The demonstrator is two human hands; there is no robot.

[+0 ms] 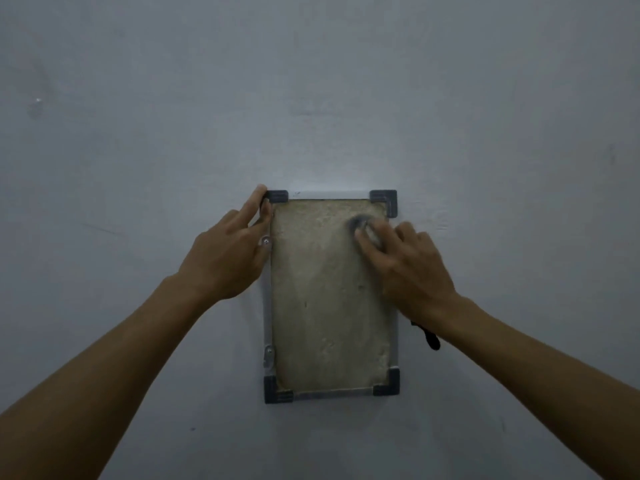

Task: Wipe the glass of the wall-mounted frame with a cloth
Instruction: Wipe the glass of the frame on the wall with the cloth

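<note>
A small upright frame (330,393) hangs on the wall, with a pale metal rim, dark grey plastic corners and a dusty beige glass pane (325,306). My left hand (228,251) grips the frame's upper left edge, fingers on the top left corner. My right hand (408,268) presses a small grey cloth (363,225) against the upper right part of the glass; the cloth is blurred and mostly hidden under my fingers.
The wall (311,98) around the frame is plain grey-white with faint marks. A dark strap (427,336) hangs below my right wrist. Two small metal clips (268,355) sit on the frame's left edge.
</note>
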